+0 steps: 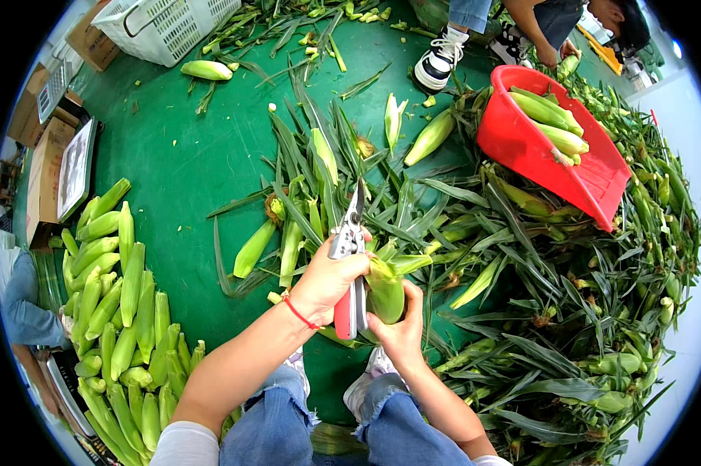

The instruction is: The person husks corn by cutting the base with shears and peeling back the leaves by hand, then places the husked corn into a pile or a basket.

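My left hand [331, 281] is closed round a pair of pruning shears [349, 256] with red and grey handles, blades pointing away from me. Its fingertips reach to the top of a green ear of corn [385, 291] in its husk. My right hand [401, 326] grips that ear from below and the right side, between my knees. The ear is upright, some husk leaves sticking out to the right at its top. Beyond the shears lie cut leaves [343, 155] and loose ears, one of them a husked ear [255, 248] on the left.
Trimmed ears [133, 311] are stacked on the left. A heap of untrimmed corn [584, 349] fills the right side, with a red scoop [514, 147] holding several ears on it. A white basket [164, 31] stands far left. Another person's shoe [440, 58] and hands [556, 56] are at the far right.
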A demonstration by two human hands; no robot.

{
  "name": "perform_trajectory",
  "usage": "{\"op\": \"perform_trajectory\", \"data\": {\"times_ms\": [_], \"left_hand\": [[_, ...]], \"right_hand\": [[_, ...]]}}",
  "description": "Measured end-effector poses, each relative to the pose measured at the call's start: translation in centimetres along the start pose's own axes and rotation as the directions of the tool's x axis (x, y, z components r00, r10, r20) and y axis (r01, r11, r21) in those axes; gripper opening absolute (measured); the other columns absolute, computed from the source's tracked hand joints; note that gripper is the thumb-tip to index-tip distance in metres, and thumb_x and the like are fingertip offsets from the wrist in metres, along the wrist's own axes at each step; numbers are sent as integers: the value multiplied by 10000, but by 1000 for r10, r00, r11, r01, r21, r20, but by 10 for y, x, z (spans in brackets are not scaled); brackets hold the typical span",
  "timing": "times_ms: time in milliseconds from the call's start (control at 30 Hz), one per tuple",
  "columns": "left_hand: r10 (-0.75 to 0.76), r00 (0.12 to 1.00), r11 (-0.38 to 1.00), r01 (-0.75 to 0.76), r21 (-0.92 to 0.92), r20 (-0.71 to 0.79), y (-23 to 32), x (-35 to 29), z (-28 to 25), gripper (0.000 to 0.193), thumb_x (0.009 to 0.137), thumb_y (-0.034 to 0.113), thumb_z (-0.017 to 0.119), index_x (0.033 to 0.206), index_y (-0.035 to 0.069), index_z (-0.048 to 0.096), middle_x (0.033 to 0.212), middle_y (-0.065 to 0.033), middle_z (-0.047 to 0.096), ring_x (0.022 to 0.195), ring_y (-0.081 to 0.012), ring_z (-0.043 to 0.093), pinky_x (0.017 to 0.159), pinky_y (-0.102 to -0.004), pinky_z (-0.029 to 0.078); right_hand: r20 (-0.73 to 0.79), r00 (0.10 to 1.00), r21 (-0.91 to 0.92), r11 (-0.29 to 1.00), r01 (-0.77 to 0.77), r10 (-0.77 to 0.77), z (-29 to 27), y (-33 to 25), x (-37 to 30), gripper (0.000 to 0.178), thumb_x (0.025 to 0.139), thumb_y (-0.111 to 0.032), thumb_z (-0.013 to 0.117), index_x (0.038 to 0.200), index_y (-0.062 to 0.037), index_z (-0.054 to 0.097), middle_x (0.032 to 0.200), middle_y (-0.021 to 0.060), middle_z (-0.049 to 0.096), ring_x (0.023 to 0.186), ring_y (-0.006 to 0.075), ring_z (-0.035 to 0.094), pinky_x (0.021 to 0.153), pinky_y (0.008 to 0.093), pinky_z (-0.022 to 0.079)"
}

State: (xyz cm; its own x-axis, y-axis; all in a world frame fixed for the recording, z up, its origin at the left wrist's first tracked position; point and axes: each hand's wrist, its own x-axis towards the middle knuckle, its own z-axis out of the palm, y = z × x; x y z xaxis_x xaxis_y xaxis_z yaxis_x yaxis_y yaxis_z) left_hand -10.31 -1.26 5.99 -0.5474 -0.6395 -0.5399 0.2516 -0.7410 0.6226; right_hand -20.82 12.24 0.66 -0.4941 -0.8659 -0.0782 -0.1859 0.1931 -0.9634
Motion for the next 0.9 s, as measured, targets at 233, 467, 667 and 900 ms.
{"op": "perform_trajectory", "data": {"times_ms": [233, 467, 667, 900], "left_hand": [[-69, 997, 954, 73, -290, 24, 7, -33, 32, 383, 754, -49, 480, 1112, 87, 465, 894, -79, 552, 762, -164, 565, 682, -308, 501], [66, 987, 945, -14, -326, 149, -2, -63, 49, 447, 740, -76, 453, 1156, 84, 430, 902, -100, 577, 838, -212, 599, 787, -370, 506], [255, 845, 599, -519, 610, 470, -3, -57, 50, 494, 814, 194, 687, 1211, 46, 433, 1040, -127, 577, 941, -244, 587, 825, -346, 469], [53, 925, 447, -360, 819, 377, 41, -22, 0, 672, 745, 397, 758, 1176, 24, 401, 1075, -126, 571, 938, -184, 595, 774, -329, 477]], "right_hand": [[423, 890, 801, 390, -454, 170, 7, -13, -8, 1042, 546, -368, 883, 1363, -56, 317, 1315, 53, 455, 1194, 196, 461, 1018, 347, 363], [531, 846, 781, 407, -474, -34, -16, -16, -9, 1005, 629, -410, 832, 1397, -42, 298, 1387, 77, 393, 1284, 207, 376, 1067, 366, 301], [258, 951, 483, 829, -282, 173, -38, -4, -5, 716, 828, -333, 664, 1377, -65, 290, 1296, 99, 459, 1178, 227, 473, 989, 374, 397], [229, 825, 885, 243, -398, 517, -34, -54, 49, 600, 859, -670, 379, 1016, -100, 482, 854, 102, 560, 771, 243, 567, 708, 379, 491]]}}
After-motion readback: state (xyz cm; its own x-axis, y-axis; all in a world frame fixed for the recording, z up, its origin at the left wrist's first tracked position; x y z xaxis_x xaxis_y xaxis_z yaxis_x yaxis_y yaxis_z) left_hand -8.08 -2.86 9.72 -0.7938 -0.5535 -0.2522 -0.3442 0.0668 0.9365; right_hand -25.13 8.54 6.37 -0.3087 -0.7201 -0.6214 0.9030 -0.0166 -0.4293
